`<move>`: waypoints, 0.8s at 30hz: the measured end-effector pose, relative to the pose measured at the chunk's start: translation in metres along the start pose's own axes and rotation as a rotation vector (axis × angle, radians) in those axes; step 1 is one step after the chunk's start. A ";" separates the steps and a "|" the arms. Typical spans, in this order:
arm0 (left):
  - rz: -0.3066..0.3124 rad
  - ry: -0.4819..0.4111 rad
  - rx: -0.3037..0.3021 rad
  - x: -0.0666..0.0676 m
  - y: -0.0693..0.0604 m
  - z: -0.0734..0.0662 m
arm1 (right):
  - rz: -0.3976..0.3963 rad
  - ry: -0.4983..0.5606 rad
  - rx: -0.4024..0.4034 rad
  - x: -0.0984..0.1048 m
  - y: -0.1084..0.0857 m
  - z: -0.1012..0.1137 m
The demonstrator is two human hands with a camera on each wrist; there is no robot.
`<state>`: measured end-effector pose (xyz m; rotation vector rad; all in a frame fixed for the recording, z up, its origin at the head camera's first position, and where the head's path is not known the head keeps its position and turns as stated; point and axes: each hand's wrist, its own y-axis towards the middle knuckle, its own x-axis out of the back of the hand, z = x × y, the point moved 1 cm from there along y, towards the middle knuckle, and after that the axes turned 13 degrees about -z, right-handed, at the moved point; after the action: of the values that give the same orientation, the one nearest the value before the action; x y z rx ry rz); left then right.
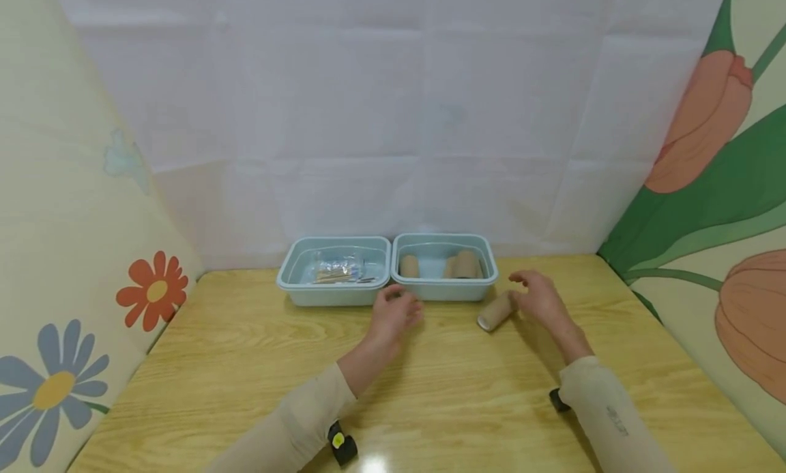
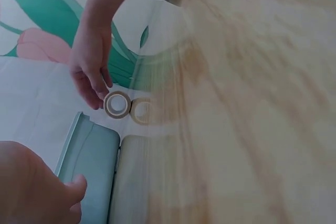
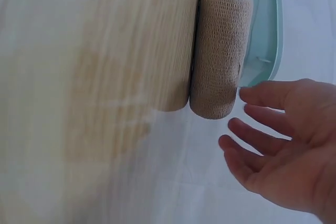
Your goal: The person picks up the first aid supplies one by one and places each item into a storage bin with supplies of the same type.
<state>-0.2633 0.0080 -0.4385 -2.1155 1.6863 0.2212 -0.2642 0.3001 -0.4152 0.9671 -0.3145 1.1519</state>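
Observation:
A tan, textured roll of elastic bandage (image 1: 496,312) lies on its side on the table, in front of the right-hand tray. My right hand (image 1: 543,302) is at its far right end, and in the right wrist view the loosely bent fingers (image 3: 262,137) stand beside the bandage roll (image 3: 220,56) without gripping it. My left hand (image 1: 393,319) hovers by the front of the two trays, near where they meet. It holds nothing visible, and its fingers are loosely bent. The left wrist view shows the bandage roll (image 2: 117,104) end-on, with its pale core.
A light blue tray (image 1: 334,297) on the left holds a clear plastic packet and thin wooden sticks. Beside it, another light blue tray (image 1: 439,292) contains several tan rolls (image 1: 467,264). A white sheet (image 1: 344,118) hangs behind the wooden table (image 1: 430,405).

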 end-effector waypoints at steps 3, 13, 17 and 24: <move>-0.016 -0.106 0.036 0.002 0.004 -0.001 | 0.067 -0.035 0.030 -0.002 0.000 -0.001; -0.066 -0.314 0.131 0.002 0.010 -0.007 | 0.234 -0.051 0.080 -0.008 -0.002 -0.001; -0.062 -0.354 0.143 0.001 0.012 -0.007 | 0.269 -0.046 0.094 -0.006 -0.004 -0.002; -0.086 -0.392 0.169 -0.001 0.016 -0.003 | 0.302 -0.035 0.131 -0.004 -0.005 -0.003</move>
<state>-0.2792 0.0051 -0.4384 -1.8696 1.3350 0.4214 -0.2625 0.2992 -0.4216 1.0799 -0.4280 1.4453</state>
